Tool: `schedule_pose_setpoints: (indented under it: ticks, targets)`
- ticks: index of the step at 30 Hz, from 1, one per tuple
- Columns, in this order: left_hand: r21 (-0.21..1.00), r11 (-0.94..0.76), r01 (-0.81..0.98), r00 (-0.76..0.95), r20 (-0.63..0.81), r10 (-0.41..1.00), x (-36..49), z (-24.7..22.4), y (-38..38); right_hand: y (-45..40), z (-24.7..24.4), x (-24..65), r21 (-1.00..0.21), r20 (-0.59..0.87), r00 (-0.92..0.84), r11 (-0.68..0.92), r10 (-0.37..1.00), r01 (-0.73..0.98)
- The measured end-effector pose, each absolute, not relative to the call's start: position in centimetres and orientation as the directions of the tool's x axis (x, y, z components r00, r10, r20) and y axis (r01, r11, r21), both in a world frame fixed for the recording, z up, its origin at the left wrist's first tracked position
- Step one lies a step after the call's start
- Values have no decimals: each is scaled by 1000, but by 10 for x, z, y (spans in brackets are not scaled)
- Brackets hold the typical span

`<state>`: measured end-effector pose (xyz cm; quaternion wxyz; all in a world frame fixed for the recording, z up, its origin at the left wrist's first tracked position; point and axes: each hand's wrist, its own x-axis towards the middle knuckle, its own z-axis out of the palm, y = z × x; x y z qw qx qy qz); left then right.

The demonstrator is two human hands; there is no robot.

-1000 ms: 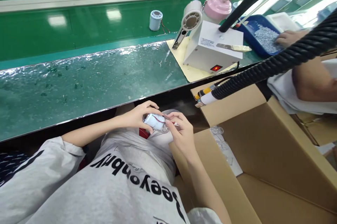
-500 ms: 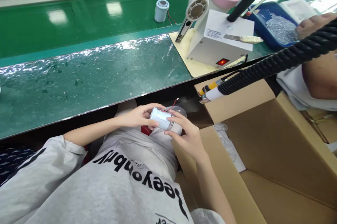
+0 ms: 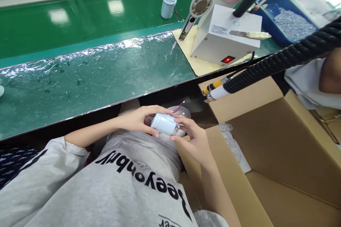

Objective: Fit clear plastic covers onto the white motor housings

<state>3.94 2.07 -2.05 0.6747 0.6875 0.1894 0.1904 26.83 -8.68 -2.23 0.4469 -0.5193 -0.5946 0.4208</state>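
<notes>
A light blue cylinder [image 3: 163, 124] with thin red and dark wires lies on its side between my hands, above my lap. My left hand [image 3: 141, 119] grips its left end, with the fingers behind and the thumb at the lower front. At the clear, patterned right end, my right hand [image 3: 192, 138] holds it between thumb and fingers. The wires' small white connector [image 3: 183, 102] sticks up behind the cylinder. Another light blue cylinder with wires [image 3: 168, 7] stands upright on the green surface beyond the workbench.
The workbench [image 3: 106, 74] edge runs in front of me. On it are a white box-shaped device [image 3: 226, 37] with a lit red switch, a handheld fan [image 3: 201, 3] and a blue tray [image 3: 290, 21]. A black corrugated hose [image 3: 282, 54] crosses above an open cardboard box [image 3: 290, 141]. A person's arm shows at right.
The held cylinder has shifted slightly right and turned a little in my hands, showing more of its clear end. The other person's hand has left the blue tray. The view has shifted slightly.
</notes>
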Motion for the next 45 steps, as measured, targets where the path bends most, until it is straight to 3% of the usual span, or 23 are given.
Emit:
schedule_pose_setpoints:
  ticks: [11,22,30,36,42,45]
  targets:
    - [999,-18,32,858,-18,513,38,-15,19,-88,-16,268,-996,-44,-46,-40,998,76]
    - [999,-5,48,853,-38,521,39,-4,15,-95,-9,265,-990,32,-29,36,999,133]
    - [999,-12,40,732,-21,681,22,-6,25,-111,6,282,-872,329,134,246,935,423]
    - [994,-57,93,727,-28,686,16,-18,29,-125,16,290,-823,429,199,290,881,488]
    - [998,50,44,721,-66,690,26,-19,26,-135,17,292,-846,404,220,271,888,460]
    - [975,221,-17,697,-147,702,33,-20,25,-136,11,293,-938,265,231,194,936,289]
